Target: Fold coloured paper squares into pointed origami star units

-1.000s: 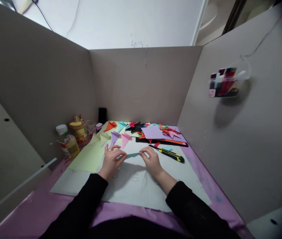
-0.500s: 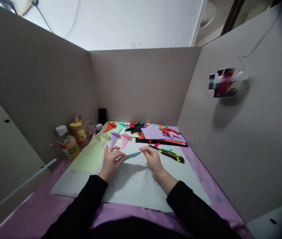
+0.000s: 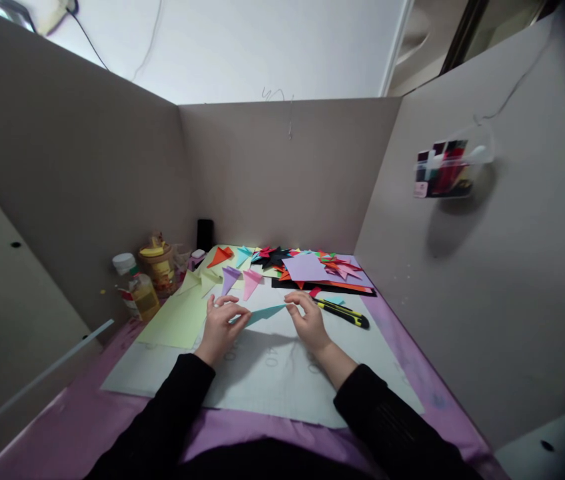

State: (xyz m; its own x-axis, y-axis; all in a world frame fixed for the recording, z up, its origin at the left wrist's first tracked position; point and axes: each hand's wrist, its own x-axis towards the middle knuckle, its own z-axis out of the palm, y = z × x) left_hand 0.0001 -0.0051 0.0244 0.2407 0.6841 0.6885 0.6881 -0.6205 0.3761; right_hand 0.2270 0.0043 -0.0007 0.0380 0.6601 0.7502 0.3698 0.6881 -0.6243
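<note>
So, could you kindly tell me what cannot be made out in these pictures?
Head view: part of the narrow teal paper piece, covered by the left hand.
Head view: the tip of the slim black-and-yellow plastic cutter, behind the right hand.
Head view: print on the dark, red-patterned packet, too blurred to read.

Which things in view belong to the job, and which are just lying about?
Likely part of the job:
teal paper between left hand and right hand
purple folded piece, pink folded piece
utility knife, unheld

Probably just lying about:
clear bottle
yellow-lidded jar
black phone-like object
</note>
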